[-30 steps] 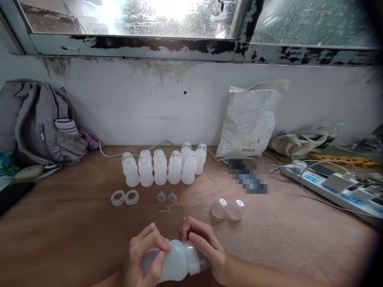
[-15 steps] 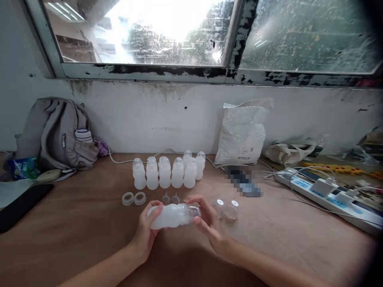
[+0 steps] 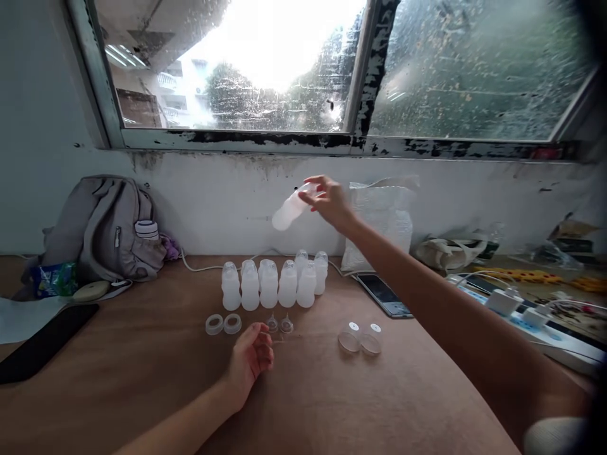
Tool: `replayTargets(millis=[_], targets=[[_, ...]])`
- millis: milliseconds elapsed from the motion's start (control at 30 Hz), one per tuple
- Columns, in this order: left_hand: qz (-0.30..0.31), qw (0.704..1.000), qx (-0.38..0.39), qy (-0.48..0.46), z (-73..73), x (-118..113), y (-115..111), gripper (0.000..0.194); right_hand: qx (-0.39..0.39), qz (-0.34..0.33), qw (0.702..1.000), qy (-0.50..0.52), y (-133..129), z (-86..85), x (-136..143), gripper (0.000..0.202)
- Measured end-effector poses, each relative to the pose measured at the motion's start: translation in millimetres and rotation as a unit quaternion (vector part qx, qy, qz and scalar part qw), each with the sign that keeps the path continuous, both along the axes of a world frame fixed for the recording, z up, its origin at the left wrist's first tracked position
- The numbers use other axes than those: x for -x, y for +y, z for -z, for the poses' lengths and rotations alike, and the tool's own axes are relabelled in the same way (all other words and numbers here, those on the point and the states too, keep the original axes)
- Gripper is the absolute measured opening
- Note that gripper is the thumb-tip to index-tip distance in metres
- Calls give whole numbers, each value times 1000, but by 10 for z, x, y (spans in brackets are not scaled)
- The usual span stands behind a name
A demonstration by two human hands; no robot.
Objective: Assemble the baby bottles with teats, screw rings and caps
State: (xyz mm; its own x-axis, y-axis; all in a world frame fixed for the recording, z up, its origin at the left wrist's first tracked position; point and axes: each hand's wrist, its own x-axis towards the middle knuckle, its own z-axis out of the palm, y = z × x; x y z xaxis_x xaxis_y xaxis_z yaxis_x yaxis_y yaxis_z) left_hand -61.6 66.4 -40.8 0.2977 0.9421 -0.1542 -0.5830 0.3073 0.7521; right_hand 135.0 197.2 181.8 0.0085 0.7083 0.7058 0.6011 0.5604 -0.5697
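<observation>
Bench [image 3: 303, 404]: brown top, far edge along the wall. Grey backpack [image 3: 102, 234] at the far left corner. Pale plastic bag [image 3: 379, 218] upright at the far edge, right of middle, partly hidden by the right arm. White power strip [image 3: 564, 346] along the right edge.

Right hand [image 3: 329, 201]: grasping one milky bottle [image 3: 287, 212] by its upper end, raised above the far edge, tilted, base down and left. Left hand [image 3: 251, 357]: released, fingers loosely curled, over mid-bench near the teats; contact with the top cannot be told.

Standing bottles [image 3: 269, 291], seven, upright near the middle of the far edge: five in front, two behind. Phone [image 3: 382, 294] flat, right of these. Clear caps [image 3: 349, 342], two, right of centre. Rings [image 3: 208, 327], two, left of centre. Teats [image 3: 286, 326], two, between rings and caps. White discs [image 3: 353, 327], two, at the caps' far side.
</observation>
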Motion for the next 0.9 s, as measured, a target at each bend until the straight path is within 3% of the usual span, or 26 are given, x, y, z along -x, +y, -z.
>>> replayTargets(millis=[133,233,367,600,767,833,900], targets=[[0,1000,-10,9,-6,-15,-28,21,139,56,979,-140,353,385,204,43],[1,1000,-12,14,-13,-23,-37,21,189,43,963,-186,484,664,261,35],[1,1000,-17,13,-6,-33,-24,19,226,16,945,-237,557,868,277,31],[7,1000,-22,18,41,-37,12,19,270,-11,910,-316,496,959,348,30],[57,991,-76,93,34,-36,-31,20,281,-11,897,-340,470,930,339,35],[56,975,-130,169,-3,-24,-47,21,286,-12,894,-345,468,919,329,35],[34,928,-224,297,-63,18,-29,20,293,-12,890,-349,465,913,320,33]])
